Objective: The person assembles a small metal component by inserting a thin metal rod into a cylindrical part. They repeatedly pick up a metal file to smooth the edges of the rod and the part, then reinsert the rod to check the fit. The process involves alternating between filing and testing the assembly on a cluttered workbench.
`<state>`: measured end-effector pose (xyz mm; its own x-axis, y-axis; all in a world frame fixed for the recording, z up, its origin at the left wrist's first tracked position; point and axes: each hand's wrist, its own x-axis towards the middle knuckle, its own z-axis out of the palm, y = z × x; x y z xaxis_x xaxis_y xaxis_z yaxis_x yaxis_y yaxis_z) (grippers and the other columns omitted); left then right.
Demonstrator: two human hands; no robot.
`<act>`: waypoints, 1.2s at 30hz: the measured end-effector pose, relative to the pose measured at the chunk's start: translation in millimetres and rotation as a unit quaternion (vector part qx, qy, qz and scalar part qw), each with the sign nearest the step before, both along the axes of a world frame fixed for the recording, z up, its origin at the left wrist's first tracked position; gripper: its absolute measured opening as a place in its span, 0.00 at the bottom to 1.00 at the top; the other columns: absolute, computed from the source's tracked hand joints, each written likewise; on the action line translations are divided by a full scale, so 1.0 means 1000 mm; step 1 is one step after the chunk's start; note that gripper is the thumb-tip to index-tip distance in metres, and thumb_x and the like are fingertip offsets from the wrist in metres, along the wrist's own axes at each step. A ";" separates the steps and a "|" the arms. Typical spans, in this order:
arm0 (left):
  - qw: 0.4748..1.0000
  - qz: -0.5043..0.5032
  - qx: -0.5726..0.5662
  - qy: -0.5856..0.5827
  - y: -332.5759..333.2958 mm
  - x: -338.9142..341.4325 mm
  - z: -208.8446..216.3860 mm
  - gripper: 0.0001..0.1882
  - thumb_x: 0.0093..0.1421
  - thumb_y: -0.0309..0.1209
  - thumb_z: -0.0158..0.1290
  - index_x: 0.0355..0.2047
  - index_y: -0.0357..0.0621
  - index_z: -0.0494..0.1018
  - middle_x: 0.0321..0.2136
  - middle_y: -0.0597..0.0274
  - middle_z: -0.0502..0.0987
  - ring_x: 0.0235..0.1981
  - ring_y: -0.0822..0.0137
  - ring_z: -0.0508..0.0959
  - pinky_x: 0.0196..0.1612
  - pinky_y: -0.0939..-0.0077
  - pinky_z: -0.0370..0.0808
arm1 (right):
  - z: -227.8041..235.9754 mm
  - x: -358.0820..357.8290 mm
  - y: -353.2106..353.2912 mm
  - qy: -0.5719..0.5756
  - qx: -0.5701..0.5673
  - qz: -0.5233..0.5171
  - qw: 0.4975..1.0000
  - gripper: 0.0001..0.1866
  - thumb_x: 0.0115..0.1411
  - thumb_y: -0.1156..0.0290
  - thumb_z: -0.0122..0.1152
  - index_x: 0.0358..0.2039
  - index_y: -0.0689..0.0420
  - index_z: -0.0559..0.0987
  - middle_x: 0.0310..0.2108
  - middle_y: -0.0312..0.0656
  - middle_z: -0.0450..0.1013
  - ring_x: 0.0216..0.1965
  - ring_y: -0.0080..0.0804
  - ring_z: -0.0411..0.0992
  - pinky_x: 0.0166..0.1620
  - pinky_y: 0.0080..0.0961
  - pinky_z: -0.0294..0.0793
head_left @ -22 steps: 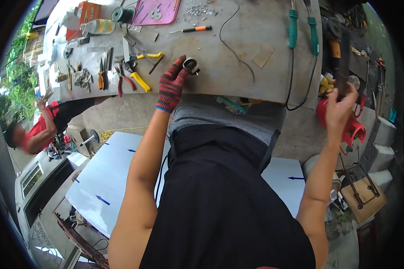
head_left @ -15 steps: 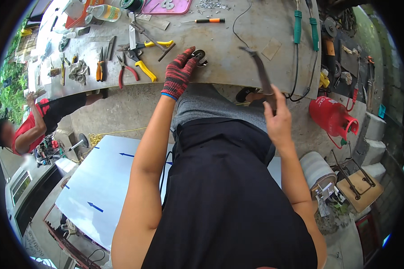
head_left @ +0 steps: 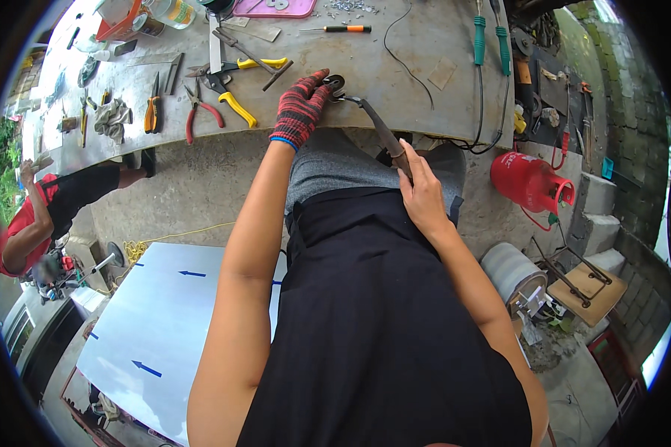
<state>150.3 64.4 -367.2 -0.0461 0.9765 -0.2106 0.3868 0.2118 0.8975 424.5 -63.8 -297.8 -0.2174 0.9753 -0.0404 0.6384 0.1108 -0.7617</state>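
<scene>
My left hand (head_left: 302, 110), in a red-and-black striped glove, grips a small black caster wheel (head_left: 336, 81) with a shiny metal part at the near edge of the metal table (head_left: 395, 123). My bare right hand (head_left: 425, 190) is wrapped round the handle of a dark hammer (head_left: 384, 132). Its narrow head meets or nearly meets the metal part beside the wheel; contact cannot be made out. Left of the glove lie yellow-handled snips (head_left: 235, 104), red-handled pliers (head_left: 210, 112) and a T-shaped metal bar (head_left: 257, 59).
Orange-handled pliers (head_left: 153, 108), a screwdriver (head_left: 343, 29), a pink tray (head_left: 291, 9) and loose screws (head_left: 347, 6) lie on the table. Two green-handled tools with cables (head_left: 479, 45) rest at right. A red gas cylinder (head_left: 529, 182) stands beyond. Another person (head_left: 41, 216) is at far left.
My right hand has swung the hammer left and down, bringing its head from clear of the wheel to beside it. My left hand still holds the caster wheel. The view has shifted slightly.
</scene>
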 end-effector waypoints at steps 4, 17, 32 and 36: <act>1.000 -0.005 -0.003 -0.009 0.000 0.000 0.002 0.21 0.67 0.33 0.58 0.61 0.53 0.77 0.50 0.50 0.81 0.50 0.57 0.82 0.56 0.68 0.74 | -0.002 -0.003 0.000 -0.015 0.007 0.005 1.000 0.37 0.62 0.83 0.60 0.72 0.51 0.64 0.39 0.51 0.71 0.36 0.55 0.76 0.40 0.47 0.75; 1.000 -0.023 -0.016 -0.008 0.002 -0.002 0.003 0.21 0.67 0.33 0.58 0.61 0.51 0.77 0.52 0.51 0.81 0.52 0.57 0.82 0.56 0.69 0.74 | -0.008 -0.004 0.007 -0.049 0.015 0.029 0.998 0.39 0.61 0.85 0.61 0.72 0.52 0.64 0.39 0.50 0.70 0.38 0.53 0.75 0.43 0.46 0.76; 0.997 -0.055 -0.008 0.060 0.006 -0.006 0.007 0.22 0.67 0.33 0.57 0.62 0.54 0.77 0.51 0.49 0.78 0.52 0.52 0.79 0.58 0.64 0.73 | 0.005 0.001 0.023 -0.131 0.051 0.068 0.988 0.39 0.59 0.85 0.61 0.71 0.50 0.66 0.40 0.46 0.71 0.40 0.47 0.75 0.45 0.43 0.76; 0.996 -0.074 -0.015 0.053 0.009 -0.009 0.004 0.21 0.67 0.37 0.58 0.61 0.58 0.78 0.55 0.52 0.76 0.55 0.52 0.79 0.58 0.64 0.74 | 0.014 0.007 0.034 -0.159 0.074 0.084 0.981 0.38 0.59 0.83 0.62 0.70 0.47 0.69 0.40 0.43 0.73 0.39 0.44 0.75 0.43 0.41 0.77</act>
<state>141.4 73.9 -362.8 0.0750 0.9674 -0.2419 0.5079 0.1717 0.8441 431.2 -30.2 -283.8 -0.3756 0.9268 0.0069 0.8043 0.3296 -0.4945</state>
